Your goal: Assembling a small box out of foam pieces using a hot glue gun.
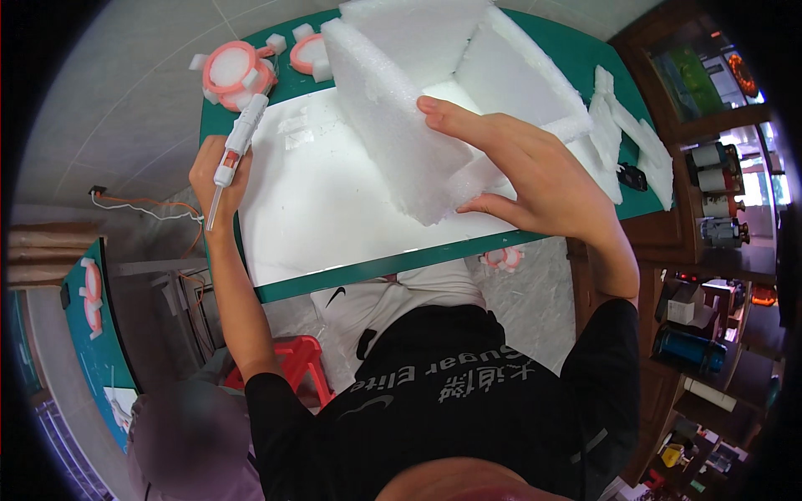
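Note:
My left hand (207, 175) is wrapped round a white hot glue gun (244, 134) at the left edge of the table. A clear glue stick pokes out of its near end; its far end reaches the pink tape rolls (238, 73). An open-topped box of white foam panels (388, 125) stands at the far middle. My right hand (535, 171) grips the box's near side, index fingertip on a panel's edge and thumb by the lower corner. The other fingers are partly hidden behind the hand.
A white sheet (309, 217) covers much of the green tabletop (359, 274). Foam strips (643, 150) and a small black object (632, 176) lie at the right. Another person (188, 442) sits lower left, near a red stool (292, 367). Wooden shelves (668, 367) stand right.

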Motion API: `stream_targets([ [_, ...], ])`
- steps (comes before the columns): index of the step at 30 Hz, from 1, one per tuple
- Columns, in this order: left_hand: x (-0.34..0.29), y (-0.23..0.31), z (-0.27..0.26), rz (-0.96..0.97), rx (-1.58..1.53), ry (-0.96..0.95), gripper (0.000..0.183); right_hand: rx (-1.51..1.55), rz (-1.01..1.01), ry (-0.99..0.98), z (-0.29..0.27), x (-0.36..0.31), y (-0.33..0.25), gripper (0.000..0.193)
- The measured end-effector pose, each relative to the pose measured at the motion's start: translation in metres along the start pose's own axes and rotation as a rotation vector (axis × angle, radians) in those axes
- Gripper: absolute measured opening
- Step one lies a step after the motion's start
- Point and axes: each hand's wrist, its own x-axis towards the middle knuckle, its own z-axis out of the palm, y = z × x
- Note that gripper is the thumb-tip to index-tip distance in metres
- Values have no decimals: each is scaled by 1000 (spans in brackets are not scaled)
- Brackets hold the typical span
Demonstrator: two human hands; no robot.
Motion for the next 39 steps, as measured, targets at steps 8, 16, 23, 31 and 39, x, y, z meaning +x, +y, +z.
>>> stream_targets([
  [8, -1, -4, 3, 28, 59, 18, 17, 54, -49, -8, -6, 3, 7, 86],
  [16, -1, -5, 6, 12, 93, 26, 19, -65, -32, 52, 4, -5, 1, 89],
  [23, -3, -8, 5, -6, 59, 15, 21, -101, -55, 29, 4, -3, -5, 81],
  [31, -2, -7, 5, 39, 44, 1, 19, -74, -28, 14, 2, -2, -4, 72],
  [39, -1, -5, 3, 18, 48, -10, 18, -72, -19, 8, 3, -4, -2, 73],
])
